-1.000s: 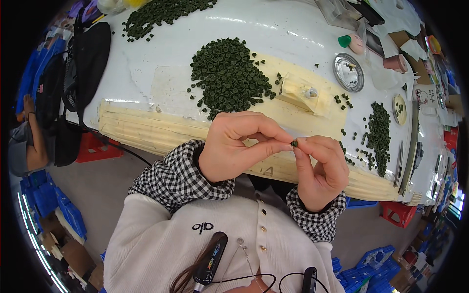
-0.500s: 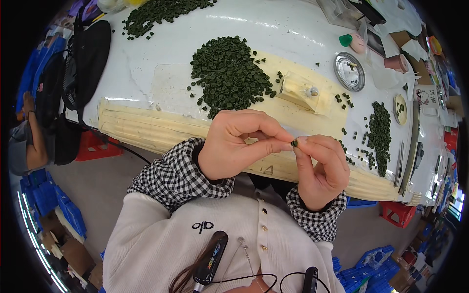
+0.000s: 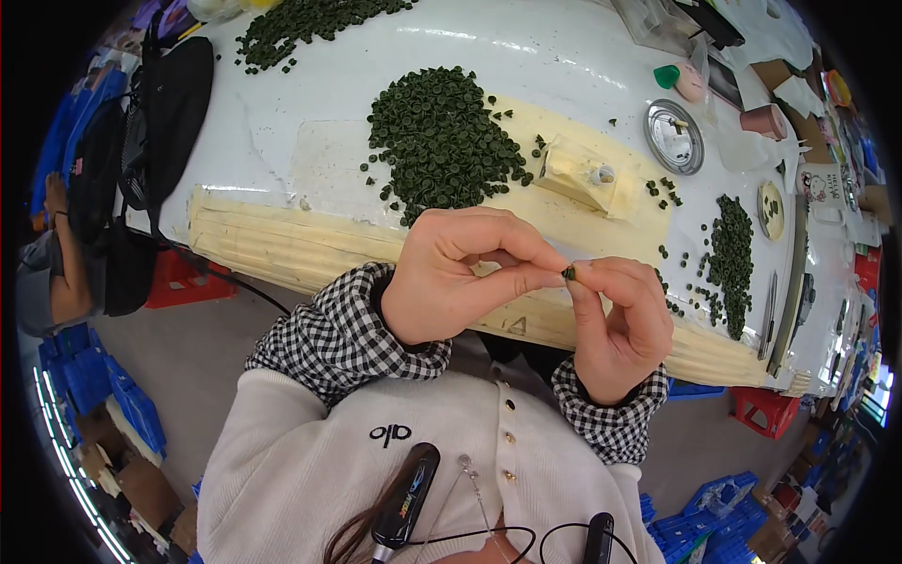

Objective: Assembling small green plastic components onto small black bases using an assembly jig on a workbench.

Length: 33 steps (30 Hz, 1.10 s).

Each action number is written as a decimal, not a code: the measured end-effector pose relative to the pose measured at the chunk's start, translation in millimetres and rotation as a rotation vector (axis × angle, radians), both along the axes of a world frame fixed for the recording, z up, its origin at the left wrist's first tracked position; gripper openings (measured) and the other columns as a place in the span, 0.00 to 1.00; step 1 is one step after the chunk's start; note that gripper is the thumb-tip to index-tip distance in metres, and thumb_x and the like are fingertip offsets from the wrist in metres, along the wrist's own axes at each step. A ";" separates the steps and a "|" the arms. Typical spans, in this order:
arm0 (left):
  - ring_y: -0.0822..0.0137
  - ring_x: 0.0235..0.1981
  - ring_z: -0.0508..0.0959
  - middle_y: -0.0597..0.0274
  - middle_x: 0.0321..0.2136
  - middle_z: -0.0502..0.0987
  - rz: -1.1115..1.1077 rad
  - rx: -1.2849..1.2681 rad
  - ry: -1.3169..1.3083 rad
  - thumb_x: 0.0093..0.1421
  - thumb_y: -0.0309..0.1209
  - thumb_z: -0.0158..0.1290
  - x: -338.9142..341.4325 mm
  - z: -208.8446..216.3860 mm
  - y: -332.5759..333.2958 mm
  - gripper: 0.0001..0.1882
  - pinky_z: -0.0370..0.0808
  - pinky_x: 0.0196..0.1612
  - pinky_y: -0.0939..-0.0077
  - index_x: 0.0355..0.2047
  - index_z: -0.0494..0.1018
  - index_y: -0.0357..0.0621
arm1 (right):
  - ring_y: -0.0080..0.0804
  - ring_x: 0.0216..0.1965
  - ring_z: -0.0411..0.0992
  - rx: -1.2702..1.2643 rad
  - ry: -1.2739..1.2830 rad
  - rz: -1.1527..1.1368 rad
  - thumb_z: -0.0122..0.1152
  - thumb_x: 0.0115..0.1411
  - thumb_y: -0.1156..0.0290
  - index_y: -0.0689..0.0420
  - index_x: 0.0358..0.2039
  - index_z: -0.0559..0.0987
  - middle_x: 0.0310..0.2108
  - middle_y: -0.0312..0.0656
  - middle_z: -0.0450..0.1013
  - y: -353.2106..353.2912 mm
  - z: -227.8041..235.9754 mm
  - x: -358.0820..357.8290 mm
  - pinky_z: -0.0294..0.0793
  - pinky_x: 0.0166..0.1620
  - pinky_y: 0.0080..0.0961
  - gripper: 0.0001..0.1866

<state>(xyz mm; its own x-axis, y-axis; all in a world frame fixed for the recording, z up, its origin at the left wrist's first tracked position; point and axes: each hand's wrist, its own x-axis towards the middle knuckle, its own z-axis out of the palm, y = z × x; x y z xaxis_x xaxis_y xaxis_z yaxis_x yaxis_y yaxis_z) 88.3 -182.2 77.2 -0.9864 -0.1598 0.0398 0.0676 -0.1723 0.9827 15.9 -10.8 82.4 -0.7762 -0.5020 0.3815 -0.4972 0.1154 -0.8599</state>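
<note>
Over the padded front edge of the table, my left hand (image 3: 470, 268) and my right hand (image 3: 622, 320) meet at the fingertips. Between them they pinch one small dark green part (image 3: 569, 273), mostly covered by the fingers. Just beyond my left hand lies a large heap of small dark green round parts (image 3: 442, 141), some with pointed stems. A block wrapped in cream tape (image 3: 587, 177) with a small pale knob on top sits beyond my right hand. Further right is a smaller pile of green parts (image 3: 731, 263), with loose ones scattered about it.
Another green heap (image 3: 310, 28) lies at the far left. A round metal lid (image 3: 673, 137), a small dish (image 3: 770, 211) and tweezers (image 3: 768, 315) are on the right. A black bag (image 3: 174, 122) hangs at the left edge, near another person's arm (image 3: 66, 254). Red stools (image 3: 188, 280) stand below.
Hardly anything differs. Both hands hold the same pose, and the small green part has turned slightly between the fingertips.
</note>
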 end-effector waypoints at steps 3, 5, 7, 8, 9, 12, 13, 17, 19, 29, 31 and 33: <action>0.69 0.35 0.79 0.52 0.33 0.80 -0.006 0.008 -0.024 0.54 0.12 0.58 0.8 2.2 -0.7 0.09 0.76 0.39 0.79 0.36 0.78 0.31 | 0.31 0.31 0.76 -0.003 0.010 0.005 0.68 0.49 0.86 0.64 0.33 0.81 0.32 0.45 0.76 -0.2 -0.5 0.2 0.75 0.34 0.21 0.10; 0.70 0.35 0.79 0.52 0.33 0.79 -0.011 0.031 -0.048 0.54 0.12 0.58 1.4 3.1 -0.8 0.09 0.76 0.39 0.79 0.36 0.78 0.31 | 0.32 0.31 0.76 -0.003 0.030 0.011 0.68 0.48 0.86 0.63 0.34 0.81 0.32 0.45 0.77 -0.1 -0.7 -0.2 0.75 0.34 0.22 0.11; 0.70 0.35 0.79 0.53 0.34 0.79 -0.011 0.069 -0.067 0.54 0.12 0.58 1.5 3.6 0.1 0.09 0.76 0.40 0.79 0.36 0.78 0.31 | 0.33 0.32 0.76 0.008 0.062 0.014 0.68 0.48 0.86 0.63 0.34 0.81 0.32 0.45 0.77 0.0 0.1 -0.8 0.75 0.35 0.22 0.12; 0.70 0.35 0.79 0.53 0.34 0.79 -0.012 0.077 -0.082 0.55 0.13 0.58 1.8 3.7 0.2 0.09 0.77 0.40 0.79 0.36 0.78 0.31 | 0.33 0.32 0.76 0.014 0.077 0.015 0.68 0.47 0.87 0.63 0.34 0.81 0.32 0.44 0.77 0.1 0.3 -1.1 0.76 0.35 0.23 0.12; 0.70 0.36 0.79 0.53 0.34 0.79 -0.012 0.084 -0.096 0.55 0.13 0.58 2.0 3.9 0.1 0.08 0.77 0.40 0.79 0.36 0.78 0.31 | 0.34 0.32 0.76 0.021 0.094 0.017 0.68 0.47 0.87 0.63 0.34 0.81 0.32 0.44 0.77 0.2 0.5 -1.4 0.76 0.35 0.23 0.12; 0.70 0.36 0.79 0.54 0.34 0.79 -0.025 0.085 -0.120 0.55 0.13 0.58 2.0 4.8 -0.9 0.08 0.77 0.41 0.79 0.37 0.77 0.30 | 0.34 0.32 0.76 0.037 0.132 0.019 0.69 0.46 0.87 0.63 0.34 0.81 0.32 0.44 0.76 0.5 0.8 -1.9 0.76 0.35 0.23 0.13; 0.71 0.36 0.79 0.54 0.34 0.79 -0.032 0.082 -0.125 0.55 0.14 0.58 1.8 4.8 -1.2 0.08 0.77 0.41 0.79 0.37 0.77 0.30 | 0.34 0.32 0.76 0.040 0.134 0.017 0.69 0.46 0.87 0.62 0.34 0.81 0.32 0.44 0.76 0.6 0.9 -1.6 0.76 0.35 0.23 0.13; 0.71 0.36 0.79 0.54 0.34 0.79 -0.033 0.099 -0.128 0.56 0.14 0.58 2.7 3.2 -0.7 0.08 0.78 0.41 0.79 0.37 0.77 0.30 | 0.34 0.32 0.76 0.042 0.162 0.011 0.68 0.46 0.87 0.62 0.34 0.81 0.32 0.43 0.76 -0.7 1.2 -1.3 0.76 0.35 0.24 0.13; 0.71 0.35 0.80 0.55 0.34 0.79 -0.031 0.115 -0.149 0.56 0.14 0.58 2.7 4.2 -0.1 0.08 0.78 0.40 0.79 0.37 0.77 0.29 | 0.34 0.32 0.76 0.050 0.182 0.013 0.68 0.46 0.88 0.62 0.34 0.81 0.32 0.43 0.76 -0.6 1.5 -1.1 0.76 0.35 0.24 0.14; 0.71 0.34 0.80 0.55 0.33 0.79 -0.034 0.187 -0.186 0.57 0.15 0.57 2.4 3.5 1.1 0.07 0.78 0.39 0.80 0.37 0.76 0.29 | 0.35 0.33 0.76 0.083 0.270 0.037 0.67 0.45 0.89 0.62 0.36 0.81 0.33 0.43 0.76 1.7 2.5 -3.6 0.77 0.35 0.24 0.16; 0.72 0.35 0.80 0.55 0.34 0.79 -0.028 0.169 -0.172 0.57 0.15 0.57 2.3 3.9 1.0 0.07 0.78 0.40 0.80 0.37 0.76 0.29 | 0.35 0.33 0.76 0.081 0.254 0.027 0.67 0.45 0.88 0.62 0.36 0.81 0.33 0.43 0.76 0.9 2.2 -3.1 0.77 0.35 0.23 0.15; 0.71 0.36 0.80 0.54 0.34 0.79 -0.017 0.157 -0.138 0.57 0.14 0.57 2.3 2.4 1.4 0.07 0.78 0.41 0.80 0.37 0.76 0.29 | 0.34 0.33 0.76 0.081 0.244 0.021 0.67 0.46 0.88 0.62 0.36 0.81 0.34 0.44 0.76 0.3 2.0 -2.9 0.76 0.35 0.23 0.15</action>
